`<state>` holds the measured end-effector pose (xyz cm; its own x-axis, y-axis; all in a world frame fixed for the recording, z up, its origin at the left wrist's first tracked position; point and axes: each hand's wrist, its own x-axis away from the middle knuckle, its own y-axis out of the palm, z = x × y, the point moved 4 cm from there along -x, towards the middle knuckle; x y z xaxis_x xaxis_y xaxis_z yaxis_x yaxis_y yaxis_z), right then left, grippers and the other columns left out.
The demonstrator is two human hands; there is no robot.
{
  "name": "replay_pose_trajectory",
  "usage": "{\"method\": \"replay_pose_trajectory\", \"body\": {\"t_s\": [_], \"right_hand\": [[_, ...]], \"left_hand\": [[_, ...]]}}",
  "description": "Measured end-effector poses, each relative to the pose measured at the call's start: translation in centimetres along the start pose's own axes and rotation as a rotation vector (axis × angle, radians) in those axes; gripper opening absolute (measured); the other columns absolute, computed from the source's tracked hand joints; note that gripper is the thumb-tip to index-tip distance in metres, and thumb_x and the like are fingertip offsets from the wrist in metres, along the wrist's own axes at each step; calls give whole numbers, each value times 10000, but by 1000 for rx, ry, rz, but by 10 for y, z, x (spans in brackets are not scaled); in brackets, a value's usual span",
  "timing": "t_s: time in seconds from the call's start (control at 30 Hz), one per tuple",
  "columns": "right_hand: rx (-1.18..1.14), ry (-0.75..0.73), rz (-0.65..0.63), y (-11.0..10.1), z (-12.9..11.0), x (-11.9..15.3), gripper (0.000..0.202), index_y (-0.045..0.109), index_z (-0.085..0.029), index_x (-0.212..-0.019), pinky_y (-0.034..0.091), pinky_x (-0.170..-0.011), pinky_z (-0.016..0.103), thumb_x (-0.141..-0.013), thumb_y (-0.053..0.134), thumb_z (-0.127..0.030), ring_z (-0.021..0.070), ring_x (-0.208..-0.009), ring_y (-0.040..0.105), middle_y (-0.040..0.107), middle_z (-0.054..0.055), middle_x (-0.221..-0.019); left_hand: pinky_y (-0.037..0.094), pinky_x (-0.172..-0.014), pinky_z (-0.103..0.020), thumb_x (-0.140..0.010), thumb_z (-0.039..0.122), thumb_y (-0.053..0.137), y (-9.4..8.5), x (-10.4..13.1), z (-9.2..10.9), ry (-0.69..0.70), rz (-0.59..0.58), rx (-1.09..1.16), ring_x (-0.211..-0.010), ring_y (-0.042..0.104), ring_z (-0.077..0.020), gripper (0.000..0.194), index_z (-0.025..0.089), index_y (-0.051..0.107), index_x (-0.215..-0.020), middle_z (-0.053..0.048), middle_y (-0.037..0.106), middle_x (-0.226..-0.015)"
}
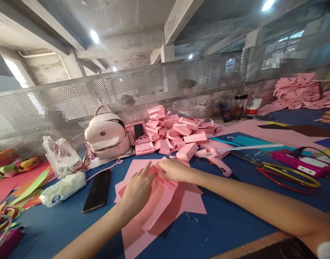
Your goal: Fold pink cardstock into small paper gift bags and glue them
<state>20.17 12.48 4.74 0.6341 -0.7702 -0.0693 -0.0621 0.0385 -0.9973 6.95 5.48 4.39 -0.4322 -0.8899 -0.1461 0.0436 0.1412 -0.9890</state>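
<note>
Near, lower centre of the frame: a folded pale-pink paper piece (159, 207) lies slantwise over flat pink paper sheets (135, 241) on the blue surface (65, 225). Both hands meet at its far end. Right hand (175, 170): fingertips drawn together, gripping the paper's far edge. Left hand (136, 189): fingers bent over the left side of the same end; cannot tell whether it pinches or only presses. Probable reason: two-sided contact keeps the folded paper from springing open.

Left of centre: a black smartphone (97, 190), flat, outside the left forearm, so apart from the paper. Beside it, a white-and-green soft tissue pack (63, 189).

Right of centre: a pink-and-white glue gun (213, 160) on its side, beyond the right forearm, presumably for easy reach. Further right, scissors with red and yellow handles (289, 176), near a magenta power strip (304, 163); its position would suit corded tools.

Beyond, mid-frame: heaped pink paper boxes (173, 131), seemingly stacked there to leave the near side for handwork. Pale-pink backpack (107, 140) upright to their left. Farthest, a perforated metal screen (154, 84).
</note>
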Motion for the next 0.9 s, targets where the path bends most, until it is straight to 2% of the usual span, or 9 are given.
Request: {"method": "replay_pose_trajectory", "body": {"t_s": [0.13, 0.3, 0.37, 0.43, 0.57, 0.67, 0.73, 0.9], "right_hand": [[-3, 10, -15, 1, -1, -1, 213, 688, -156, -1018, 443, -651, 284, -894, 516, -176, 295, -956, 698, 739, 145, -1037], [-7, 14, -28, 0, -2, 0, 219, 681, -146, -1012, 453, -658, 297, -875, 511, -128, 306, -941, 705, 746, 152, -987], [-14, 6, -28, -1, -2, 1, 226, 675, -140, -1009, 446, -651, 304, -862, 507, -109, 314, -933, 706, 745, 157, -986], [-28, -9, -25, -2, -2, 2, 241, 666, -142, -1025, 439, -656, 308, -845, 512, -97, 319, -954, 697, 740, 155, -1017], [-74, -44, -18, -4, -2, 4, 307, 641, -184, -1091, 424, -683, 296, -825, 530, -79, 293, -1014, 671, 719, 110, -1116], [-116, -47, -3, -4, 0, 3, 304, 628, -212, -1110, 400, -672, 272, -841, 540, -100, 255, -1032, 654, 689, 81, -1185], [-138, -38, 15, -5, 1, 1, 255, 633, -217, -1078, 373, -644, 259, -872, 517, -122, 228, -1015, 649, 677, 71, -1187], [-144, -15, 15, -8, 6, -2, 104, 640, -190, -827, 292, -563, 257, -826, 553, -133, 193, -851, 650, 704, 50, -943]], "left_hand": [[462, -1050, -544, -800, -27, 485, 7, 2, 6, 63, 1, -56, -1440, 380, -381, 624, 281, 612, -1326, -127, 285, -1636], [431, -1081, -548, -860, 26, 494, 13, 4, 8, 52, 31, -34, -1506, 221, -392, 495, 294, 704, -1220, -62, 242, -1657], [435, -1075, -539, -866, 32, 489, 12, 5, 7, 29, 27, -21, -1492, 250, -397, 489, 303, 718, -1202, -52, 266, -1646], [450, -1048, -539, -848, 27, 496, 10, 5, 6, 14, 8, -10, -1426, 369, -404, 516, 308, 710, -1223, -84, 320, -1614], [494, -948, -500, -833, 26, 471, 6, 4, 6, 20, -7, 9, -1167, 578, -352, 490, 276, 740, -1157, -143, 537, -1389], [506, -888, -452, -822, 21, 458, 5, 2, 6, 29, -13, 32, -1026, 596, -305, 439, 242, 761, -1050, -129, 608, -1177], [500, -894, -431, -823, 19, 458, 6, 0, 6, 38, -15, 43, -1024, 586, -287, 438, 237, 752, -1063, -121, 597, -1149], [493, -907, -416, -791, -19, 478, 11, 1, 12, 134, 18, 144, -1071, 550, -283, 544, 296, 710, -1170, -95, 574, -1123]]}}
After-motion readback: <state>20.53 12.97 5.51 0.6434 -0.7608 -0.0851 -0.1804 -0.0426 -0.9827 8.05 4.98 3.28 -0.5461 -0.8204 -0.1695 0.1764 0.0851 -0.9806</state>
